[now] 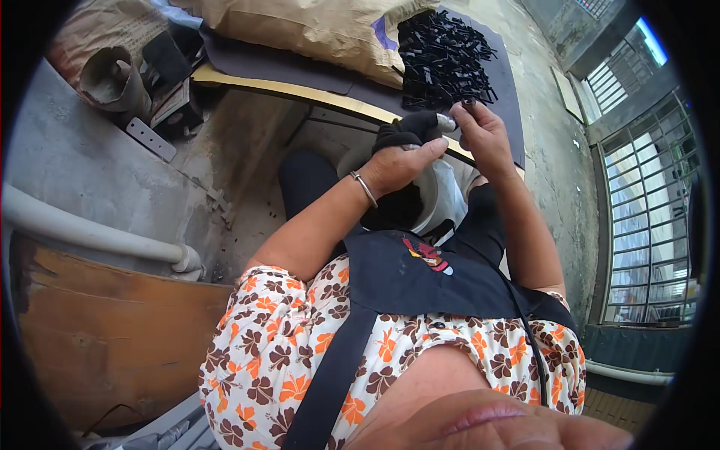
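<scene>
My left hand (406, 156) is closed, its fingers in black coverings and its thumb bare. A pale, silvery tip shows at the end of one finger, and whatever the curled fingers hold is hidden. Just right of it, my right hand (486, 137) pinches a small black piece (469, 103) between thumb and fingers at the table's near edge. Beyond the hands lies a heap of small black pieces (442, 56) on the dark table top (504, 82). Below my hands, between my knees, stands a white bucket (429, 193) with a dark inside.
A large brown paper sack (300, 34) lies on the table, left of the heap. At the far left stand a worn cylindrical container (112, 82) and a perforated metal strip (151, 139). A white pipe (90, 225) runs along the left wall; a barred window (651, 225) is at right.
</scene>
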Available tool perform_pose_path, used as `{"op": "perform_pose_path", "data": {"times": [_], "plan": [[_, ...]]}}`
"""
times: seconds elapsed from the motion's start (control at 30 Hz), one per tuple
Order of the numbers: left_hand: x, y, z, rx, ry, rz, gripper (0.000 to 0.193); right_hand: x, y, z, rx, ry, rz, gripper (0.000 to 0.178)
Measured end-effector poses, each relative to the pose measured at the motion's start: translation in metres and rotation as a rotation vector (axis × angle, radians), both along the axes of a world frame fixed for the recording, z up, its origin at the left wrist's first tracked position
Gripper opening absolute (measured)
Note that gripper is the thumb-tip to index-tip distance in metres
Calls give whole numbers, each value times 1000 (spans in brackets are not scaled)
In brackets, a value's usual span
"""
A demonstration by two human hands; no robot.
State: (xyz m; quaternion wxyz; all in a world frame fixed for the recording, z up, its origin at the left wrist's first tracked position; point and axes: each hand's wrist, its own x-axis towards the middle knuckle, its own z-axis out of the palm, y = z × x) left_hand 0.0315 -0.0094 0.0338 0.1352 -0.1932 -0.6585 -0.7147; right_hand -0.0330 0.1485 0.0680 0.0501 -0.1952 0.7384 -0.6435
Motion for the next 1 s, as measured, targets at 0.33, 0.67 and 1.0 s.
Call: {"op": "perform_pose_path", "data": {"times": [0.33, 0.67, 1.0], "plan": [[46, -12, 17, -27, -554, -80, 35, 56, 0, 1, 392, 983, 427, 28], [32, 9, -11, -348, -653, 152, 34, 43, 5, -33, 54, 624, 168, 12], [-2, 22, 0, -301, -325, 196, 33, -14, 27, -47, 88, 213, 285, 23]]}}
